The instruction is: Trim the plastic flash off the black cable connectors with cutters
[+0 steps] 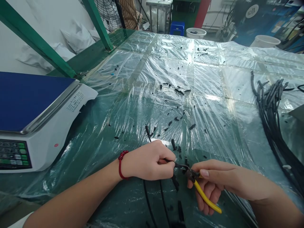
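Observation:
My left hand [152, 161], with a red beaded bracelet at the wrist, is closed around a black cable [148, 202]. One end of the cable sticks out past my thumb and finger toward the right. In my right hand [213, 180] are cutting pliers [205, 198] with yellow handles. Their jaws meet the cable end between the two hands. Another stretch of black cable hangs below my left hand toward the near edge. Black trimmed scraps [175, 182] lie around and under the hands.
A bundle of black cables [273, 117] lies at the right. On the left stands a weighing scale [52, 133] with a blue top. More black scraps [179, 91] are scattered over the plastic-covered table [133, 110]. Green posts [99, 25] rise at the back left.

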A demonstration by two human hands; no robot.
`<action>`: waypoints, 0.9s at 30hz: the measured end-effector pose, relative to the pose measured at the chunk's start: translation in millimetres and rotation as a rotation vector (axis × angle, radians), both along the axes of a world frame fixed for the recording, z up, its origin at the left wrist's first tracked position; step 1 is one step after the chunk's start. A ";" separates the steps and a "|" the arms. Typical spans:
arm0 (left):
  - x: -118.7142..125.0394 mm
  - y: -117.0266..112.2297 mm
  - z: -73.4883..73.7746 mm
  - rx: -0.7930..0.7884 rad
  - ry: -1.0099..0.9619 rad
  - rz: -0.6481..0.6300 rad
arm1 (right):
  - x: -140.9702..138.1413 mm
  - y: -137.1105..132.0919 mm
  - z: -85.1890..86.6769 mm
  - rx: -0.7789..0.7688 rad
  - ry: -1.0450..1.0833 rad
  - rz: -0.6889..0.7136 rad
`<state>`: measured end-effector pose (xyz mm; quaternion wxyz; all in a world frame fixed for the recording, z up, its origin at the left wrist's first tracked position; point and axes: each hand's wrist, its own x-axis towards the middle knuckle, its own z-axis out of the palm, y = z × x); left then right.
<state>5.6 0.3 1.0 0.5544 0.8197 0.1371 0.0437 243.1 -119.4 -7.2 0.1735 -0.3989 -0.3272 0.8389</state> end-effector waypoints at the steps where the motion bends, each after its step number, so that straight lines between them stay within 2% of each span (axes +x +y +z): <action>1: 0.2 0.2 0.1 -0.002 0.003 -0.004 | 0.3 -0.3 0.1 0.004 -0.002 0.003; 9: 0.2 -0.7 -1.7 -0.048 0.002 -0.003 | 0.8 -2.0 2.7 -0.023 -0.024 -0.001; 17: 0.1 0.8 -0.1 0.012 0.013 -0.001 | 1.8 -4.1 2.4 -0.022 -0.016 -0.007; 27: -1.0 0.2 -0.2 0.003 0.022 -0.022 | 0.8 -4.5 3.7 -0.052 0.015 -0.038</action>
